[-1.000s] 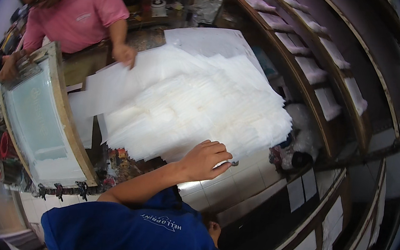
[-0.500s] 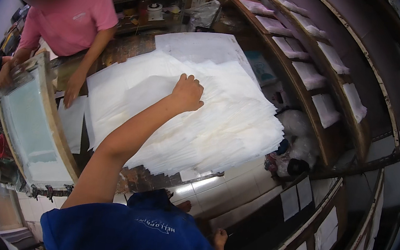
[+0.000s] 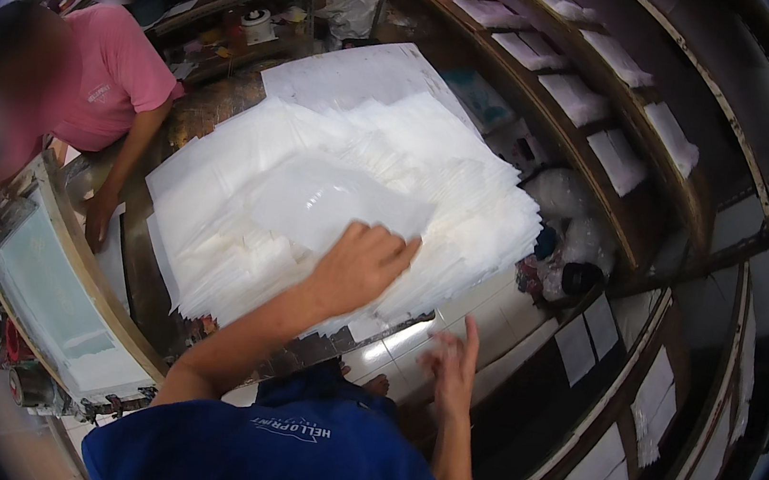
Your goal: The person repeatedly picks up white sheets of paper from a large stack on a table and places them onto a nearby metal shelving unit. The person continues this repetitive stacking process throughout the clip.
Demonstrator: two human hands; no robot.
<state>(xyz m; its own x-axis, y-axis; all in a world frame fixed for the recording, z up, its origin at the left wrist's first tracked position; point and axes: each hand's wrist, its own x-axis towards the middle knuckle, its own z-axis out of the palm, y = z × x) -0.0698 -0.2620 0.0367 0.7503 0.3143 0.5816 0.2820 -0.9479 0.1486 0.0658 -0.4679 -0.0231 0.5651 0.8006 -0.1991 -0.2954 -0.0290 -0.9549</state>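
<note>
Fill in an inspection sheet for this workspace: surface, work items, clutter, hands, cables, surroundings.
Surface: stained table, mostly covered by paper.
Work items: broad white pile of sheets, edges uneven; one pale sheet on top bulges upward.
Clutter: clear plastic bags past the table's right end; crumpled silvery bag beyond its far side.
Hands: left hand at the pale sheet's near edge, fingers curled, grip unclear; right hand open, blurred, nothing seen in it.
Cables: nothing seen.
Surroundings: co-worker in pink by a framed screen, left; racks bearing white stacks, right.
</note>
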